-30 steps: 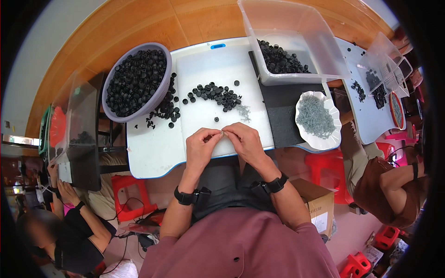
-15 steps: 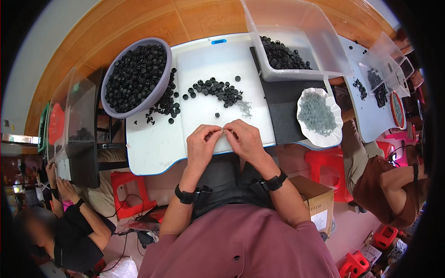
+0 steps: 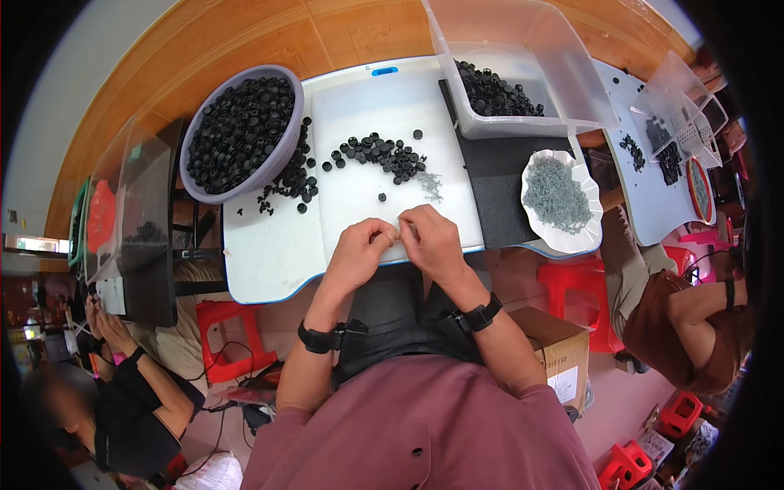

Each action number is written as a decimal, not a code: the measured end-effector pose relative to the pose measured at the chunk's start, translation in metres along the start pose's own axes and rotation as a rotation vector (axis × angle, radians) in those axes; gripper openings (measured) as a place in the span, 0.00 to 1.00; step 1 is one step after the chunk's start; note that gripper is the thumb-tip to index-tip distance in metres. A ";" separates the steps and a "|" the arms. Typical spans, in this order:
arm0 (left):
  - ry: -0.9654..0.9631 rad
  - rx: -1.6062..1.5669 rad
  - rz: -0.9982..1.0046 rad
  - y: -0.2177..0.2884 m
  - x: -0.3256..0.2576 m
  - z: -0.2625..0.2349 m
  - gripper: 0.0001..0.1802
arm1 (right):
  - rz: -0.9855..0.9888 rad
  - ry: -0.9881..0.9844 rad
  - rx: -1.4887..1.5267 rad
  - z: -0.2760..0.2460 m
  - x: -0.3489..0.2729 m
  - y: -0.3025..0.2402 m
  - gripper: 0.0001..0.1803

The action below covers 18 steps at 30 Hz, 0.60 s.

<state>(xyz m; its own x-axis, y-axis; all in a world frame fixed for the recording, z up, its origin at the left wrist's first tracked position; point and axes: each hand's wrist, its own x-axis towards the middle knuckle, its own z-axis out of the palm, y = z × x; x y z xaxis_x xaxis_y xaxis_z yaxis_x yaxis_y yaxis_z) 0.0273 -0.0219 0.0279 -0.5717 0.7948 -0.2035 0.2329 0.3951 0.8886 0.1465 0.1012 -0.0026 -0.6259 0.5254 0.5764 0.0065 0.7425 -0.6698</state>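
Observation:
My left hand [image 3: 362,251] and my right hand [image 3: 432,243] meet over the front edge of the white table [image 3: 265,265]. Fingers of both are pinched together at the tips; whatever is between them is too small and covered to make out. Just beyond lies a lone round black cap-like piece [image 3: 382,197]. Farther back a loose heap of round black pieces [image 3: 392,158] spreads across a white sheet [image 3: 343,208]. Beside its right end is a little pile of small grey-green pieces [image 3: 430,185].
At the left a grey-purple basket [image 3: 296,122] brims with black pieces, some spilled beside it. A clear plastic bin [image 3: 572,98] stands back right. A white scalloped dish [image 3: 595,204] holds grey-green pieces. People [image 3: 135,400] sit on both sides, near red stools [image 3: 214,335].
My fingertips have shifted slightly, and the right hand has risen a little. The person at the left has moved their hands. The heaps look the same.

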 end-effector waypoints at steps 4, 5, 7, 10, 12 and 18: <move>-0.205 -0.150 -0.060 0.005 -0.008 -0.004 0.12 | 0.069 -0.027 0.066 -0.005 0.002 -0.002 0.05; -0.166 -0.195 -0.040 0.004 -0.009 -0.003 0.13 | 0.118 -0.006 0.136 -0.006 0.002 -0.003 0.05; -0.064 -0.245 -0.005 0.009 -0.008 0.000 0.12 | 0.158 0.018 0.199 -0.010 0.003 -0.003 0.05; 0.097 -0.021 0.047 0.019 -0.003 0.003 0.09 | 0.517 0.060 0.385 -0.011 -0.001 0.002 0.07; 0.181 0.112 0.172 0.021 0.011 0.013 0.07 | 0.521 0.102 0.400 -0.018 0.000 0.007 0.08; 0.325 0.326 0.354 0.020 0.038 0.030 0.16 | 0.566 0.150 0.474 -0.024 0.006 0.013 0.10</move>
<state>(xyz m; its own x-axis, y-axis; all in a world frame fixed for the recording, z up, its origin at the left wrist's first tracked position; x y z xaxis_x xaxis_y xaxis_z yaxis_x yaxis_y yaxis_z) 0.0339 0.0303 0.0254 -0.6153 0.7423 0.2653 0.6545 0.2934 0.6968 0.1613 0.1246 0.0034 -0.5136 0.8498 0.1190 -0.0623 0.1014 -0.9929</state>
